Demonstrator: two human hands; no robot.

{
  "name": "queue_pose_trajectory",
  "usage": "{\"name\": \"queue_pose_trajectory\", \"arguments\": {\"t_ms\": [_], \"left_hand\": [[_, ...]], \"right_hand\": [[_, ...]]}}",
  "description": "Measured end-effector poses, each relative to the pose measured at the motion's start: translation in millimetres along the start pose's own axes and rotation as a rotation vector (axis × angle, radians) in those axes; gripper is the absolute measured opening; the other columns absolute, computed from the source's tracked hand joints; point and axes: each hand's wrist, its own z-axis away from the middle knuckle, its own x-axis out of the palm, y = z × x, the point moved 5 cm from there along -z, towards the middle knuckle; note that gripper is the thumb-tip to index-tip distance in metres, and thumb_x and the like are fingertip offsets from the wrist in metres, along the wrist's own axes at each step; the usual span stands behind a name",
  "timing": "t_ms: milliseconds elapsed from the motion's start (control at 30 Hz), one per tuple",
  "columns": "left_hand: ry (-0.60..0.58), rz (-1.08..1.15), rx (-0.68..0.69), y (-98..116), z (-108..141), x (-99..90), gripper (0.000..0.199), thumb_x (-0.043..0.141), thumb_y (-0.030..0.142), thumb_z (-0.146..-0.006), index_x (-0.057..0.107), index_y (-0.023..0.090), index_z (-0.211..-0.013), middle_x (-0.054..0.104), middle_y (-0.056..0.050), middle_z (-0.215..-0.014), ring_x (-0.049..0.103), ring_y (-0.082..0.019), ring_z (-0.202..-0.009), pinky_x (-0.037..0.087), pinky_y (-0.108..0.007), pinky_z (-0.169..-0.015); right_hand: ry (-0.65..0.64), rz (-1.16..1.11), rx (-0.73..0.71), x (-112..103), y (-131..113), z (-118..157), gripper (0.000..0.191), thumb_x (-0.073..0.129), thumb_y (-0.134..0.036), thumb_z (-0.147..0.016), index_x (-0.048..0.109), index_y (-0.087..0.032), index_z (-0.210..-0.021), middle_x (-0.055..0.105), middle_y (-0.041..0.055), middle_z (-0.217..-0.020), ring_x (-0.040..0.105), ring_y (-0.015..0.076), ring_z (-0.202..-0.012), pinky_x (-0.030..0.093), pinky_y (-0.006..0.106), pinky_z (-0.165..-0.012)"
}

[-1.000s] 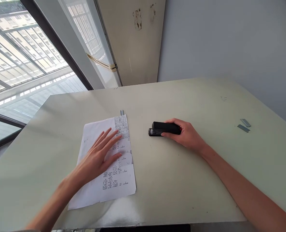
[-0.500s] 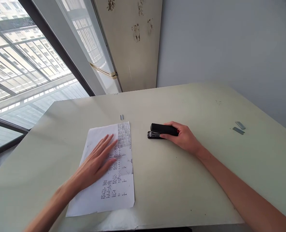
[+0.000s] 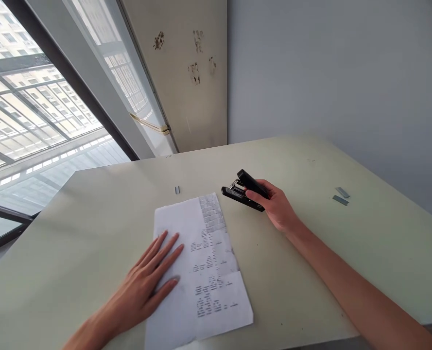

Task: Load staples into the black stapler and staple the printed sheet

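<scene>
My left hand (image 3: 148, 279) lies flat with fingers spread on the left part of a white printed sheet (image 3: 182, 218). Small dark print runs down the sheet's right part, and its right edge looks creased. To the right, my right hand (image 3: 276, 204) is closed around the rear of a black stapler (image 3: 250, 184). The stapler's jaws are apart and point left, just beyond the sheet's top right corner; its front looks tilted up.
A small staple strip (image 3: 177, 189) sits behind the sheet on the pale table (image 3: 92, 233). Two more staple strips (image 3: 340, 200) lie at the right. Behind the table are a window, a stained cabinet panel (image 3: 197, 107) and a grey wall.
The sheet has turned and shifted right under my left hand. My right hand has tilted the stapler, and its jaws are wider apart. The camera view has shifted a little.
</scene>
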Motion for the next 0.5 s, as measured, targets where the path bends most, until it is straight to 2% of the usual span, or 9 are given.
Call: {"name": "queue_pose_trajectory", "arguments": {"t_ms": [133, 233, 367, 500], "left_hand": [[0.048, 0.03, 0.084, 40.1, -70.6, 10.8, 0.075, 0.05, 0.045, -0.11, 0.013, 0.031, -0.174, 0.021, -0.005, -0.177, 0.018, -0.037, -0.164, 0.031, -0.061, -0.13], [0.068, 0.1, 0.138, 62.5, -124.4, 22.7, 0.068, 0.047, 0.048, -0.111, 0.023, 0.03, -0.172, 0.023, -0.005, -0.177, 0.017, -0.035, -0.164, 0.027, -0.06, -0.132], [0.105, 0.19, 0.157, 82.2, -188.7, 39.6, 0.061, 0.046, 0.052, -0.111, 0.041, 0.026, -0.165, 0.03, -0.007, -0.175, 0.017, -0.035, -0.165, 0.024, -0.059, -0.134], [0.105, 0.221, 0.178, 98.7, -234.3, 49.7, 0.062, 0.048, 0.05, -0.11, 0.042, 0.021, -0.164, 0.032, -0.01, -0.175, 0.019, -0.037, -0.164, 0.022, -0.059, -0.135]], "right_hand": [[0.031, 0.035, -0.049, -3.5, -13.3, 0.8, 0.046, 0.083, -0.061, -0.081, 0.074, -0.027, -0.112, 0.077, 0.004, -0.109, 0.07, 0.0253, -0.099, 0.058, 0.041, -0.087], [0.102, 0.11, -0.097, -8.2, -22.9, 3.0, 0.044, 0.081, -0.059, -0.083, 0.074, -0.027, -0.113, 0.078, 0.0041, -0.107, 0.071, 0.0256, -0.097, 0.059, 0.041, -0.088], [0.272, 0.262, -0.23, -15.6, -31.2, 6.1, 0.039, 0.077, -0.055, -0.088, 0.073, -0.025, -0.112, 0.078, 0.0069, -0.114, 0.072, 0.0274, -0.105, 0.058, 0.043, -0.095], [0.416, 0.429, -0.38, -21.3, -34.0, 7.9, 0.033, 0.072, -0.052, -0.093, 0.071, -0.025, -0.111, 0.077, 0.0077, -0.109, 0.071, 0.0268, -0.099, 0.057, 0.042, -0.09]]}}
